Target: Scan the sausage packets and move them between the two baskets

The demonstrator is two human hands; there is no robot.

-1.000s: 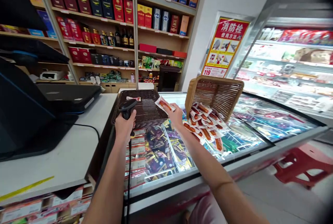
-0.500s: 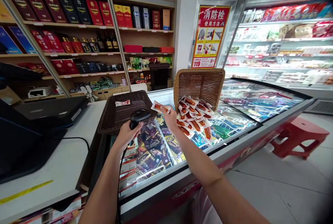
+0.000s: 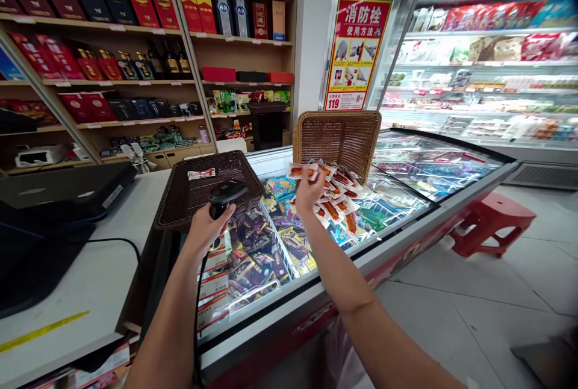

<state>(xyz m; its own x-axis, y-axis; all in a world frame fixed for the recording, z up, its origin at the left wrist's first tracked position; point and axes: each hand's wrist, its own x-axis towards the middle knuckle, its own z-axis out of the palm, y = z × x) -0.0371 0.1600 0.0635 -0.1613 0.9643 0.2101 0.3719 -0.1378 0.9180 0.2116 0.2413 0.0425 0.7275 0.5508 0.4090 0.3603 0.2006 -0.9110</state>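
Observation:
My left hand (image 3: pixel 205 229) is closed around the handle of a black corded barcode scanner (image 3: pixel 228 193), held over the near edge of a dark brown wicker basket (image 3: pixel 165 199). One wrapped sausage (image 3: pixel 201 173) lies in that basket. Between the fingertips of my right hand (image 3: pixel 310 190) is a packaged sausage (image 3: pixel 298 171) in a clear and white wrapper. Just beside this hand, a pile of similar packaged sausages (image 3: pixel 332 211) spills out of a lighter brown wicker basket (image 3: pixel 336 136) tipped on its side on the freezer glass.
A glass-topped chest freezer (image 3: pixel 266 298) holds packaged ice creams below the hands. At left, a white counter (image 3: pixel 90 280) carries a black machine (image 3: pixel 67 190). A red plastic stool (image 3: pixel 494 220) stands right, and boxed bottles fill shelves (image 3: pixel 121 31) behind.
My right hand, with the packaged sausage, has moved right from near the dark basket to the pile. The scanner stays in my left hand. The view has shifted slightly.

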